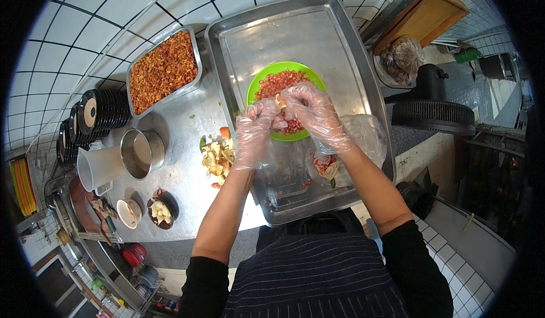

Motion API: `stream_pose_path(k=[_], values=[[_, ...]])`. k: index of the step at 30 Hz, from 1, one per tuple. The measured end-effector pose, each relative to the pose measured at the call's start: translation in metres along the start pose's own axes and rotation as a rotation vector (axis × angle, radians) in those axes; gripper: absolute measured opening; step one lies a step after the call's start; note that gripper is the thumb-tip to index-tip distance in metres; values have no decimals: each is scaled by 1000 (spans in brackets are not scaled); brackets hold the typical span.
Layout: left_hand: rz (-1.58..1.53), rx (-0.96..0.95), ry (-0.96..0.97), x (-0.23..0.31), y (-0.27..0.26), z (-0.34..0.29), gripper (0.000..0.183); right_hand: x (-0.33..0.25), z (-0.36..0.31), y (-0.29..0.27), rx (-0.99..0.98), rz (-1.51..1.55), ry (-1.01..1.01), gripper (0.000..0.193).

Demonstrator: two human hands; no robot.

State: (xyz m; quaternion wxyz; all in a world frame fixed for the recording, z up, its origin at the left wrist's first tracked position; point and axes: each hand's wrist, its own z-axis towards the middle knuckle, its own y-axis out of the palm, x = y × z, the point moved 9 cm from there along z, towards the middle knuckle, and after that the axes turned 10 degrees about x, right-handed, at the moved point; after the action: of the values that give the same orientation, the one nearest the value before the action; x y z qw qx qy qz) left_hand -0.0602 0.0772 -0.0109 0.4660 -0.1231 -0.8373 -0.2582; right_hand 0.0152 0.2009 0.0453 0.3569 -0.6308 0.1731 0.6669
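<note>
Both my hands wear clear plastic gloves and meet above a bright green plate point(315, 75) heaped with red pomegranate seeds point(278, 83). Between the fingertips is a small yellowish piece of pomegranate point(280, 101), mostly covered by the gloves. My left hand point(256, 129) pinches it from one side, and my right hand point(313, 113) has its fingers curled over it from the other. Below my right wrist, a chunk of pomegranate point(327, 168) with red seeds lies in the metal tray point(284, 28), by a clear plastic bag point(366, 136).
Pale peel scraps point(218, 158) lie left of the tray. Farther left stand a pan of reddish crumbly food point(164, 68), a steel pot point(142, 153), a plastic jug point(101, 167), a small bowl point(129, 213), a dish of garlic-like cloves point(160, 211) and stacked black dishes point(96, 113). A black fan point(432, 113) is right.
</note>
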Motion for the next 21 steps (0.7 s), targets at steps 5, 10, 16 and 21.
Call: stream_pose_path(k=[5, 10, 16, 21], values=[[50, -19, 46, 3, 5, -3, 10, 24, -5, 10, -52, 248, 425, 22], [47, -56, 33, 5, 6, -3, 10, 24, -6, 10, -117, 184, 531, 27], [36, -59, 3, 0, 6, -1, 14, 10, -1, 7, -132, 18, 339, 27], [144, -92, -5, -1, 10, -2, 16, 12, -1, 7, -161, -136, 231, 26]])
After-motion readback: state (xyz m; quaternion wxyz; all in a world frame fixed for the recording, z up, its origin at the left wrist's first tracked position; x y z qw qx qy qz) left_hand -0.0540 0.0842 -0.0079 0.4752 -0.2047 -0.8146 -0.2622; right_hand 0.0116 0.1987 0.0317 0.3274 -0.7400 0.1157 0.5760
